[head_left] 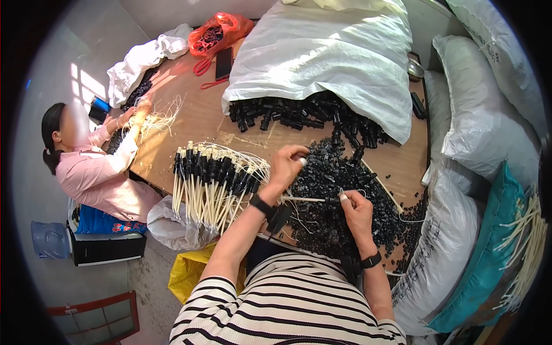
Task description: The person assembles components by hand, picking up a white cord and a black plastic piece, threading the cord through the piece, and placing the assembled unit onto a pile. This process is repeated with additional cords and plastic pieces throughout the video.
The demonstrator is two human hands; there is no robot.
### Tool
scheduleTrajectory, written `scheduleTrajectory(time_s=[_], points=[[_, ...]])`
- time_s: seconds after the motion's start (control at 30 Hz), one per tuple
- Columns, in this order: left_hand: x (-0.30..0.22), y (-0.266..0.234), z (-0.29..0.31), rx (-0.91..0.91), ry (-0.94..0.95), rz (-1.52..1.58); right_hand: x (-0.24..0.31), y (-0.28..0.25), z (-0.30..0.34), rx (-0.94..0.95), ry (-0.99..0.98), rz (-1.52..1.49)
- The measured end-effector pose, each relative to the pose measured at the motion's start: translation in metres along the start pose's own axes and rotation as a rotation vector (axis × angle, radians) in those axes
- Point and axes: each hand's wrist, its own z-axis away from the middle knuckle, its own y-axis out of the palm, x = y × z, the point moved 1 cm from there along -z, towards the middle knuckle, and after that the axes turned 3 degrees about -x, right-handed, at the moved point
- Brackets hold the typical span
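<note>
My right hand [357, 215] is closed in a pinch at the black-fitted end of a cream stick-like cable [305, 199], which stretches left toward my left wrist. A thin white wire loops beside those fingertips. My left hand [286, 168] hovers at the left edge of a heap of small black parts [322, 172]. Its fingers are curled together, and whatever they may hold is too small to make out. White coverings show on a digit of each hand. Left of my forearm lies a bundle of cream cables with black fittings [215, 172].
A large white sack [322, 49] spills black connectors [299, 112] onto the wooden table [241, 135]. Full sacks [483, 103] crowd the right side. A co-worker in a pink shirt [103, 178] handles pale wires [164, 118] at left. A phone [223, 63] and red bag [221, 33] lie farther back.
</note>
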Motion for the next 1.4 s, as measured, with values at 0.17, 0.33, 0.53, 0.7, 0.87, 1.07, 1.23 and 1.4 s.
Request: scheduleTrajectory(time_s=[0.17,0.33,0.53,0.7,0.87,1.07,1.23,1.4], points=[[-0.072,0.025,0.063,0.271,0.308,0.120,-0.001,0.013,-0.008,-0.041,-0.088,-0.078],[-0.080,0.026,0.075,0.305,0.588,-0.309,0.003,0.014,0.001,-0.009,-0.158,0.052],[-0.065,0.021,0.075,0.176,-0.077,0.216,0.007,0.019,0.007,-0.260,-0.510,0.395],[-0.054,0.017,0.077,0.248,-0.234,0.215,0.007,0.022,0.013,-0.267,-0.730,0.599],[-0.054,0.014,0.078,0.161,-0.007,0.078,0.013,0.023,0.016,-0.225,-0.751,0.617],[-0.055,0.005,0.072,0.033,0.196,-0.140,0.013,0.016,0.019,-0.067,-0.396,0.285],[-0.063,0.007,0.067,0.006,0.620,-0.232,0.006,0.006,0.013,0.000,-0.133,0.090],[-0.055,-0.001,0.070,0.423,0.514,-0.371,0.016,-0.008,0.013,0.291,0.248,-0.430]])
